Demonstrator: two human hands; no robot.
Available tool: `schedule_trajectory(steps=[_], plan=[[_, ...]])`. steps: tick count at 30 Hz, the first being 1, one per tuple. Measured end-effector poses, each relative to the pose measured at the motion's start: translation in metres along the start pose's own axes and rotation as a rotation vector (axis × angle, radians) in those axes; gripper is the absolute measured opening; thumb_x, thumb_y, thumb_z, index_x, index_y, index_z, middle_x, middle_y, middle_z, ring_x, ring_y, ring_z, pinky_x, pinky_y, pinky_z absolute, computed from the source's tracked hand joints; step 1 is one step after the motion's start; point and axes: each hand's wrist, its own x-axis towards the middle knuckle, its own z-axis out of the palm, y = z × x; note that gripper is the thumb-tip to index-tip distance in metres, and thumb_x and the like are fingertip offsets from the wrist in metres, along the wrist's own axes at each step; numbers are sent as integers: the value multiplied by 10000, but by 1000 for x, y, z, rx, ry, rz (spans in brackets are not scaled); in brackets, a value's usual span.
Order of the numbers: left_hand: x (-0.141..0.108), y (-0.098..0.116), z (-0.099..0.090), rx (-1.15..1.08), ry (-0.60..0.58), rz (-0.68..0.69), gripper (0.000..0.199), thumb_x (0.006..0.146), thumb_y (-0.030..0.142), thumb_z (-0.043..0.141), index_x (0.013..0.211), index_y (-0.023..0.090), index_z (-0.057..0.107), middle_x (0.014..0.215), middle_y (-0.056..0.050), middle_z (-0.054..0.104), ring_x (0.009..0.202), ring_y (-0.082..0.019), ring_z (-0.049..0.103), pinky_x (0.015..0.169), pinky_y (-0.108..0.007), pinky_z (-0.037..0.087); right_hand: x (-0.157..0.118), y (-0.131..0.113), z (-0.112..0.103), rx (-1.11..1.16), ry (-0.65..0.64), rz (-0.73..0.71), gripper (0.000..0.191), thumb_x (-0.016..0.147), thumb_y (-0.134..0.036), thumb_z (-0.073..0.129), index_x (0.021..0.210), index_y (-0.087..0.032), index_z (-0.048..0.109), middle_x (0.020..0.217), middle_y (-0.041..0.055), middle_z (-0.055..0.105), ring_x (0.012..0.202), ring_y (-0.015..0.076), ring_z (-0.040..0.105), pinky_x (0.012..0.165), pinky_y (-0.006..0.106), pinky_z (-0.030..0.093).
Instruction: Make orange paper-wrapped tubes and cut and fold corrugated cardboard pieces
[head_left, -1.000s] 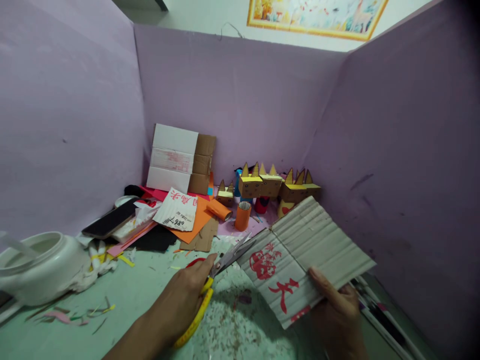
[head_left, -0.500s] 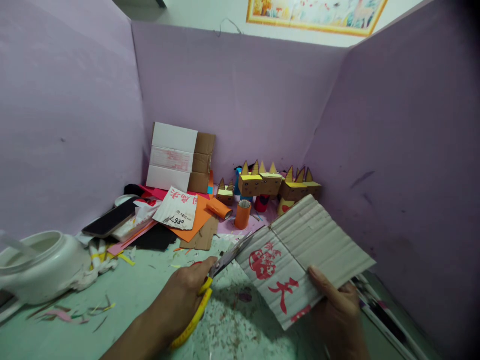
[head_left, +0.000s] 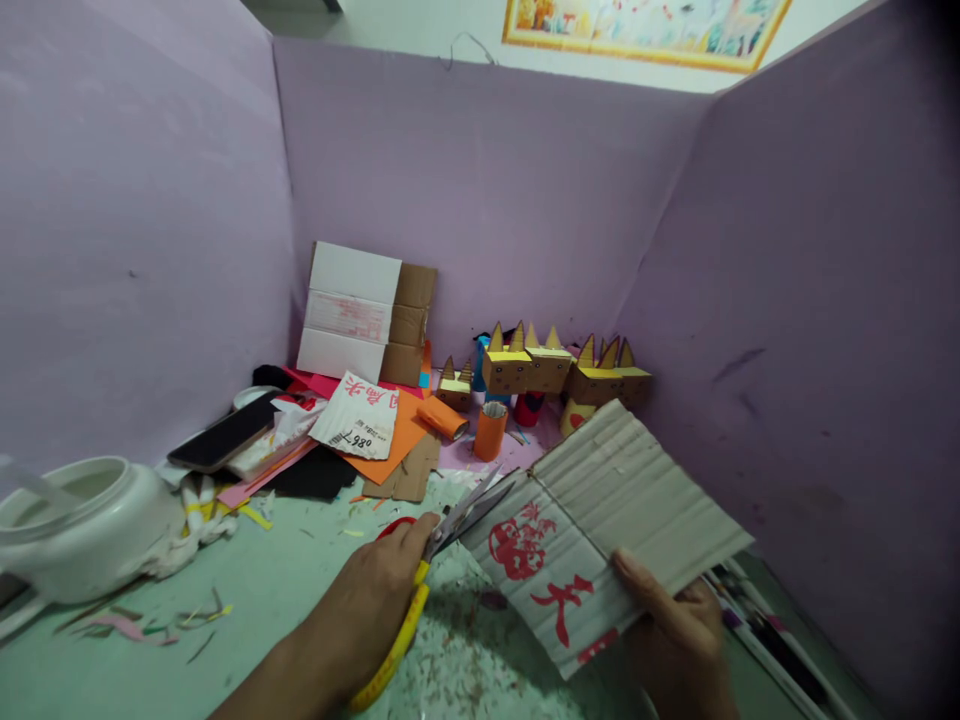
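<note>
My left hand (head_left: 382,600) is closed on scissors (head_left: 405,640) with yellow and red handles, low in the middle of the view. The scissor blades are parted and reach to the upper left edge of a piece of white corrugated cardboard (head_left: 600,500) with red print and a crease across it. My right hand (head_left: 679,620) grips that cardboard at its lower right, with the thumb on top and the other fingers mostly hidden behind.
Cardboard figures with pointed ears (head_left: 529,368) and an orange tube (head_left: 490,432) stand at the back. Left lie a white pot (head_left: 90,530), a phone (head_left: 225,435), coloured paper and scraps (head_left: 124,630). Folded cardboard (head_left: 349,315) leans on the purple wall.
The scissor blades have opened wider. The cardboard has tilted and dropped slightly at its lower corner, and the whole view has shifted a little.
</note>
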Motion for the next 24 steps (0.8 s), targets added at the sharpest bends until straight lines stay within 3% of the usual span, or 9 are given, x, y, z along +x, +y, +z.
schedule_trajectory(steps=[6, 10, 16, 19, 24], plan=[[0, -4, 0, 41, -7, 37, 574, 714, 39, 407, 1254, 220, 475, 1104, -85, 649, 1036, -231, 599, 912, -323, 431, 0, -1, 0, 17, 39, 1, 630, 489, -254, 830, 1092, -168, 667, 793, 65, 757, 712, 310, 702, 607, 376, 576], [0, -5, 0, 39, 4, 56, 578, 699, 28, 408, 1244, 209, 476, 1058, -78, 661, 994, -227, 612, 881, -314, 445, 0, -1, -1, 24, 27, -11, 561, 516, -269, 824, 1047, -155, 683, 780, 63, 757, 710, 307, 707, 618, 375, 581], [-2, 1, -5, -44, 5, 77, 405, 773, 74, 398, 1109, 233, 557, 897, -38, 680, 885, -206, 628, 827, -284, 464, 4, 3, -6, -8, 18, -23, 340, 537, -277, 807, 846, -163, 719, 772, 75, 748, 720, 322, 703, 609, 392, 585], [-3, 3, -7, -72, -36, 88, 423, 792, 98, 403, 1169, 240, 535, 1011, -49, 679, 942, -216, 620, 850, -302, 464, 3, 3, -7, -36, 24, -34, 245, 519, -278, 809, 719, -183, 705, 753, 71, 740, 745, 340, 698, 621, 413, 583], [-3, -1, -5, -49, -29, 54, 521, 818, 133, 403, 1333, 213, 420, 1319, -109, 539, 1174, -245, 512, 989, -364, 388, 1, 2, -8, -101, -84, 29, 162, 507, -276, 796, 588, -194, 682, 728, 81, 728, 677, 332, 688, 576, 413, 570]])
